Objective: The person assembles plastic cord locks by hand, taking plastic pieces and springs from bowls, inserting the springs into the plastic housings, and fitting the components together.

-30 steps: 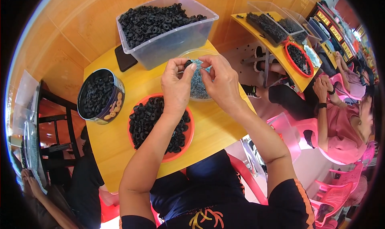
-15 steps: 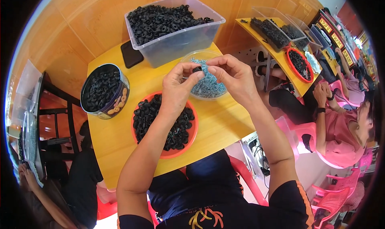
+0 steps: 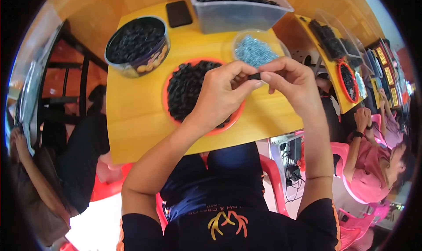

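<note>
Between thumb and fingers my left hand [image 3: 222,88] grips a small black plastic part [image 3: 254,76]. My right hand [image 3: 293,81] is closed in a pinch against the part's right end; whatever its fingertips hold is too small to make out. Both hands are above the table, over the right side of an orange-red bowl [image 3: 165,97] heaped with similar black parts [image 3: 187,88]. Just beyond my fingers stands a clear round tub [image 3: 234,44] of small shiny bluish-silver metal pieces [image 3: 255,51], their kind unclear.
On the yellow table [image 3: 136,119], a round tin [image 3: 151,62] of black parts stands at left. Behind are a dark flat phone-like object [image 3: 179,13] and a large translucent bin [image 3: 237,18] of black parts. People sit on both sides; another table [image 3: 349,102] is at right.
The view has shifted, so the table and containers appear lower or higher at new places. My hands have come nearer to me, away from above the clear tub, still pinched together at the black part.
</note>
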{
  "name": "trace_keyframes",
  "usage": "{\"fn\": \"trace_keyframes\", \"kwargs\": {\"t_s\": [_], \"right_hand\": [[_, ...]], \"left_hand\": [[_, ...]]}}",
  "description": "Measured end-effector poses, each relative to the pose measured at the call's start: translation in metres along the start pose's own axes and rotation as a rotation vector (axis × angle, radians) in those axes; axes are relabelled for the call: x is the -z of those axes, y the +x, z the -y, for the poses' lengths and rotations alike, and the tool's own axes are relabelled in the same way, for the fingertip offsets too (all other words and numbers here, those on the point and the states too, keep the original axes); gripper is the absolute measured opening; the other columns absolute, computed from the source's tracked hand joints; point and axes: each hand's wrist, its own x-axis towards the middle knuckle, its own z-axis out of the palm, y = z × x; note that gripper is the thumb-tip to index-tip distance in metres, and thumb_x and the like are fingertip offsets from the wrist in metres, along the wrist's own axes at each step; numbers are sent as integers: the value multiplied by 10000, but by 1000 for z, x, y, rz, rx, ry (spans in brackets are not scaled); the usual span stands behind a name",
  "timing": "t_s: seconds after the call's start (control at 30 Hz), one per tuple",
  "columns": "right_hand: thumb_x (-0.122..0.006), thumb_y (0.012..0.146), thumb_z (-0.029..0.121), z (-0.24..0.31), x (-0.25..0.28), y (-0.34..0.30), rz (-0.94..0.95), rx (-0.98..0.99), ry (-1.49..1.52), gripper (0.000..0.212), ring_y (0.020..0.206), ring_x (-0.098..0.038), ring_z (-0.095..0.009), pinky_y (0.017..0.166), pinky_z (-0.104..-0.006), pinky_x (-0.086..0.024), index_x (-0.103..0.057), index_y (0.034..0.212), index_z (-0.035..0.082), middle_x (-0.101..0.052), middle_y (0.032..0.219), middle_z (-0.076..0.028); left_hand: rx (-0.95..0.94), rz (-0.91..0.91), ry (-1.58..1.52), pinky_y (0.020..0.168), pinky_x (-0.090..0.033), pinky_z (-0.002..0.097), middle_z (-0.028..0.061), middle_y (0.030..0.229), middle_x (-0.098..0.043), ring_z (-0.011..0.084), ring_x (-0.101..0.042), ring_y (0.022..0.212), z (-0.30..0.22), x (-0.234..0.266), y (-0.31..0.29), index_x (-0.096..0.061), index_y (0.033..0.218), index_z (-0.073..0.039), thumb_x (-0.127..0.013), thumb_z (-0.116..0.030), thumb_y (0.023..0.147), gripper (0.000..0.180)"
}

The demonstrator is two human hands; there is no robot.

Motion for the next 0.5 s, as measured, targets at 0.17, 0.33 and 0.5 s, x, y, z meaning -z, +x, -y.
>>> {"fn": "trace_keyframes", "kwargs": {"t_s": [0.17, 0.33, 0.5], "right_hand": [[-772, 820, 155, 2, -6, 3, 278, -211, 269, 255, 726, -592, -56, 538, -195, -464, -596, 982, 67, -615, 805, 17], [-790, 807, 207, -10, -26, 7, 511, -330, 416, 358, 683, -576, -53, 503, -195, -437, -569, 1060, 79, -612, 818, 16], [-734, 862, 172, -8, -30, 9, 242, -133, 134, 297, 709, -574, -60, 606, -216, -466, -625, 1102, 36, -637, 854, 3]], "left_hand": [[-6, 167, 1, 677, -478, 207, 14, 876, -654, 54, -594, 778, -13, 22, -19, -643, 992, 13, -688, -17, 858, 144], [-215, 255, 144, 636, -457, 227, 30, 835, -631, 85, -584, 720, -18, 45, -31, -658, 942, -17, -717, 19, 805, 154], [38, -11, -31, 654, -453, 209, 21, 867, -621, 76, -564, 736, -17, 81, -62, -640, 1072, -5, -670, 36, 849, 228]]}}
